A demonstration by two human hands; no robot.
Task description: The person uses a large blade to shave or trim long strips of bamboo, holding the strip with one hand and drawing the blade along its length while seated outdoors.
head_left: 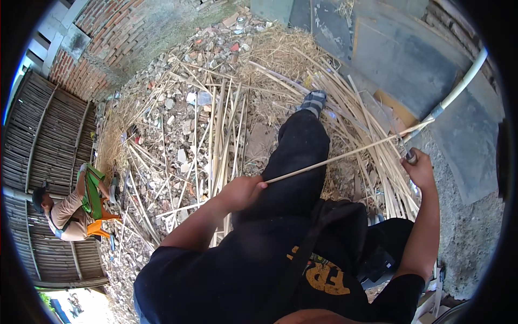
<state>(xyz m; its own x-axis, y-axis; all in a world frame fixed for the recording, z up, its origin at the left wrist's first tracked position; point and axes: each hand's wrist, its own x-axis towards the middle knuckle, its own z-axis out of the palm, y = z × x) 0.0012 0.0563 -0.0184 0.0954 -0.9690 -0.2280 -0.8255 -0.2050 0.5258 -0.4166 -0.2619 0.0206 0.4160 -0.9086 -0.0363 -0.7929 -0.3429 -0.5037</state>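
Note:
My left hand (243, 193) is closed around the near end of a long, thin bamboo strip (334, 159). The strip slants up to the right across my dark trouser leg. Toward its far end, my right hand (421, 168) grips a knife (411, 157) by its rounded handle. What shows of the blade is small and meets the strip close to the pale pole; its edge is hard to make out. Under the strip, to the right of my leg, lies a heap of split bamboo strips (372, 148).
More bamboo strips (220, 135) lie on rubble-strewn ground (181, 116), with dry straw (275, 48) beyond. Dark panels (399, 59) and a pale pole (463, 81) stand at right. At left, another person (70, 216) sits on an orange stool (102, 224) by a bamboo-slat wall (38, 129).

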